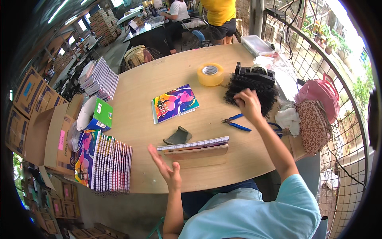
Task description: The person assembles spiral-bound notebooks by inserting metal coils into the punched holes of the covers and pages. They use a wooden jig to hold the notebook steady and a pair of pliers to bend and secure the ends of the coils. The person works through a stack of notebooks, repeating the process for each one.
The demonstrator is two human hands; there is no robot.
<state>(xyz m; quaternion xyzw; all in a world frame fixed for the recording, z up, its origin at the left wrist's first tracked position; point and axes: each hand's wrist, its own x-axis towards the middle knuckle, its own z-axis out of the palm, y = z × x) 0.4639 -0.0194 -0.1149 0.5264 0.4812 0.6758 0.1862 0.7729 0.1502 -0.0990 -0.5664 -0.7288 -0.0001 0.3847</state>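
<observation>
Left hand [165, 167] open beside notebook [194, 145]; right hand [248, 104] on black binding combs [250, 89].

One round wooden table [159, 79] is taken as reference. On it are counted: one roll of tan tape [210, 74], one black tape dispenser [255, 73], one pile of black binding combs [250, 91], one pair of blue-handled pliers [237, 122], one loose colourful booklet [175, 103] at centre, one dark scrap [178, 136]. Two stacks of spiral-bound booklets are noted, at the near-left edge [109, 162] and far-left edge [99, 79]. Two bags [314, 115] lie at the right edge.
</observation>
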